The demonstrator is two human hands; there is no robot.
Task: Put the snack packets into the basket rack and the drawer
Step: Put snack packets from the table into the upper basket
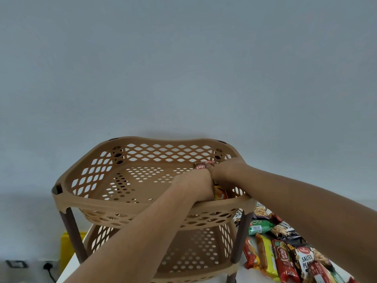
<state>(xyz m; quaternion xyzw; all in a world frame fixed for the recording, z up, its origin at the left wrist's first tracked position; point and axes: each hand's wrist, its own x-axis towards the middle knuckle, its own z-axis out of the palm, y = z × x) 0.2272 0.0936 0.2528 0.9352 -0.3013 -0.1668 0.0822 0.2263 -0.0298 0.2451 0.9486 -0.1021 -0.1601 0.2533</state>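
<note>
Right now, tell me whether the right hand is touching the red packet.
Touching. The head view shows the right hand pinching the red packet by its edge inside the top basket.

soft even daylight, faint shadows on the wall [183, 68], wide-angle bending at edges, slight softness

Plain grey wall [183, 58] forms the background. Yellow container [66, 252] stands lower left, beside the white tabletop [251, 277]. Black plug [48, 266] with cable occupies a wall socket; a second socket [16, 264] sits alongside.

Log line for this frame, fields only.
stage: placing | left hand: in top basket, at orange packet | right hand: at red packet | grip: unclear | remaining: loose packets on table
</note>
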